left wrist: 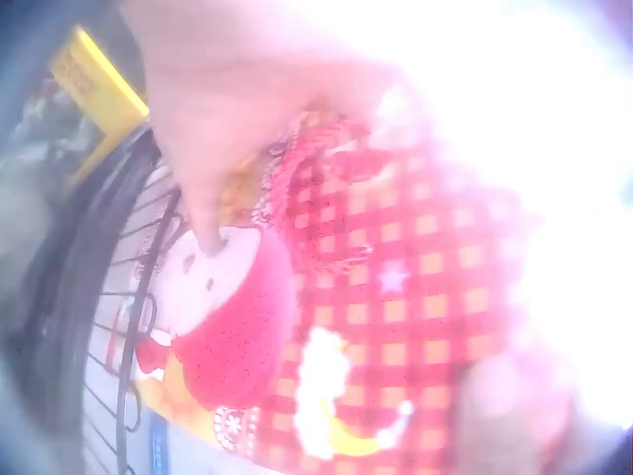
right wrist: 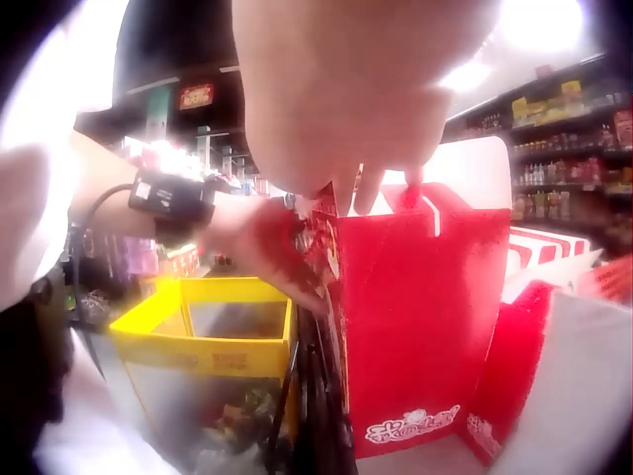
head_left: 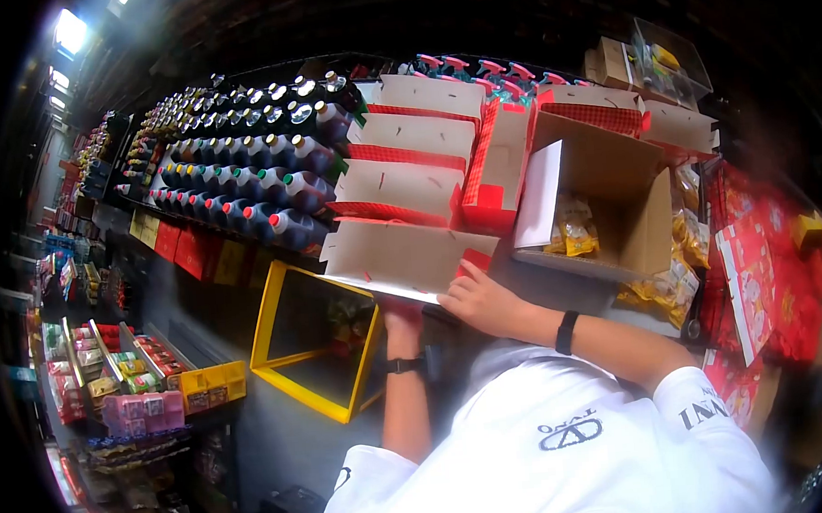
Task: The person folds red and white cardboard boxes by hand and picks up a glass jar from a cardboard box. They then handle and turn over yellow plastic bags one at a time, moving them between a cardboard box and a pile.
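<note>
**Red gift box risking a bent flap or a tip at the rack's edge**

The red gift box [right wrist: 420, 327] is standing upright just beside the yellow-rimmed bin [head_left: 302, 396], on the bin's right, its pale lid [head_left: 406, 257] lying raised and open. The right hand [head_left: 479, 304] is gripping the box's top edge, fingers hooking over it by a small red tab [head_left: 475, 260]. The left hand [head_left: 403, 320] is pressing on the checked, cartoon-printed face [left wrist: 341, 287] with its fingers laid out rather than closing round anything.

The thin card is probably the weak point: if the fingers are pulling unevenly at the tab, the slot could be tearing or the lid creasing. The box is also sitting close against a wire rack [left wrist: 129, 327], so a corner could be snagging on its bars. Uneven pressure from the two hands might be tilting the box towards the bin, and a slip there could be dropping it into the bin's opening.

Beyond the bin, more open gift boxes [head_left: 396, 176] are crowding close, and a nudge could be shifting their lids. Farther right of the bin, a brown cardboard box [head_left: 619, 170] is holding yellow snack bags [head_left: 576, 231]; beyond the bin to the left, rows of dark bottles [head_left: 254, 186] are standing, less exposed to a knock.
</note>
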Available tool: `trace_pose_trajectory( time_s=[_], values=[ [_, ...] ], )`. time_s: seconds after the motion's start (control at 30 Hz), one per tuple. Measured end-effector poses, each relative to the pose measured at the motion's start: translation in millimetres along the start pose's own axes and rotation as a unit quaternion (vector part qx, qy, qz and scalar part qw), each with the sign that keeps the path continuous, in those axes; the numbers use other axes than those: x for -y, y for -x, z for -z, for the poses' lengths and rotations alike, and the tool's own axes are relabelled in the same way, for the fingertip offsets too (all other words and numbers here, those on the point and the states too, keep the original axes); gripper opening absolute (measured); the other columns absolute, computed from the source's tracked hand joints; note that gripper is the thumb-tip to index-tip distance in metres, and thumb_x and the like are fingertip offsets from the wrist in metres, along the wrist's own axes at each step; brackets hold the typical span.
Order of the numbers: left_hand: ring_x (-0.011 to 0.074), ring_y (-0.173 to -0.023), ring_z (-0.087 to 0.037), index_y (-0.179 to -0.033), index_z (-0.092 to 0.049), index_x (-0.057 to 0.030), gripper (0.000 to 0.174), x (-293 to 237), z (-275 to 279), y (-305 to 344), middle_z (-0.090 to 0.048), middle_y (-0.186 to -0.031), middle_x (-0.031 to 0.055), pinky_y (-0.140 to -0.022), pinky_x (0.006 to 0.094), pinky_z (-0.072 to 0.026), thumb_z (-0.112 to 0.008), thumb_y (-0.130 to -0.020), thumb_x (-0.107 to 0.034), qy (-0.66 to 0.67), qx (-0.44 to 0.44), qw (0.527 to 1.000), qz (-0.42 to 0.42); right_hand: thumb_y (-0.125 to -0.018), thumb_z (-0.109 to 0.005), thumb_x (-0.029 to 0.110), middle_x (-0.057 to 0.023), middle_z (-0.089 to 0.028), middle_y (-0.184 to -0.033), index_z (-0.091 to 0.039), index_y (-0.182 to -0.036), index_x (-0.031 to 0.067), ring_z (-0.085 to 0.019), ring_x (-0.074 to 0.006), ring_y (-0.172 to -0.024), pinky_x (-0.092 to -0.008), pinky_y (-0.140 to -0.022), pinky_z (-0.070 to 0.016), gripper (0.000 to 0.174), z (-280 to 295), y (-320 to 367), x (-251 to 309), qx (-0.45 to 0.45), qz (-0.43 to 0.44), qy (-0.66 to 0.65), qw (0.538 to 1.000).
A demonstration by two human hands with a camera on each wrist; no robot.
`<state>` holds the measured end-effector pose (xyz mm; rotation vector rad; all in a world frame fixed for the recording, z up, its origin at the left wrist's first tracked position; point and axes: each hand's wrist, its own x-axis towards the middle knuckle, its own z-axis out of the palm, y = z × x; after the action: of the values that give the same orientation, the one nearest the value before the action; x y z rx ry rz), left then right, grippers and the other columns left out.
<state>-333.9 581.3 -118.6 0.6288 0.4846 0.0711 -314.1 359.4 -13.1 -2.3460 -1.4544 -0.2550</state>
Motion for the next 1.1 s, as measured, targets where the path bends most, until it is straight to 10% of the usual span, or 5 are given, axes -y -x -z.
trace_pose_trajectory(
  time_s=[0.43, 0.6, 1.1],
  values=[
    [0.0221, -0.135, -0.043, -0.154, -0.033, -0.0192, 0.066, -66, -31, 6, -0.044, -0.149, 0.0026, -0.108, 0.0421, -0.0392, -0.047, -0.102, -0.056, -0.217, -0.141, 0.943, -0.210, -0.088, -0.056, 0.008, -0.0074, -0.064, -0.093, -0.061, -0.112, 0.0056, -0.064, -0.0246, -0.100, -0.0524, -0.114, -0.0337, 0.024, -1, 23, -12, 0.045, -0.035, -0.070, 0.996],
    [0.0222, -0.131, -0.045, -0.142, -0.040, 0.0008, 0.057, -69, -25, -11, -0.048, -0.140, 0.0121, -0.111, 0.0332, -0.0344, -0.055, -0.104, -0.039, -0.314, -0.081, 0.901, -0.287, -0.085, -0.058, 0.003, -0.0079, -0.068, -0.098, -0.063, -0.115, 0.0069, -0.064, -0.0259, -0.101, -0.0551, -0.111, -0.0381, 0.030, 11, 33, -20, -0.008, -0.133, -0.070, 0.989],
    [0.0336, -0.130, -0.043, -0.145, -0.035, 0.0030, 0.077, -72, -4, -35, -0.039, -0.140, 0.0226, -0.112, 0.0406, -0.0339, -0.066, -0.094, -0.047, -0.559, -0.136, 0.772, -0.270, -0.089, -0.053, 0.007, -0.0104, -0.068, -0.091, -0.056, -0.102, 0.0086, -0.067, -0.0313, -0.091, -0.0453, -0.085, -0.0518, 0.014, -40, 26, -34, 0.048, -0.186, -0.056, 0.980]
  ],
)
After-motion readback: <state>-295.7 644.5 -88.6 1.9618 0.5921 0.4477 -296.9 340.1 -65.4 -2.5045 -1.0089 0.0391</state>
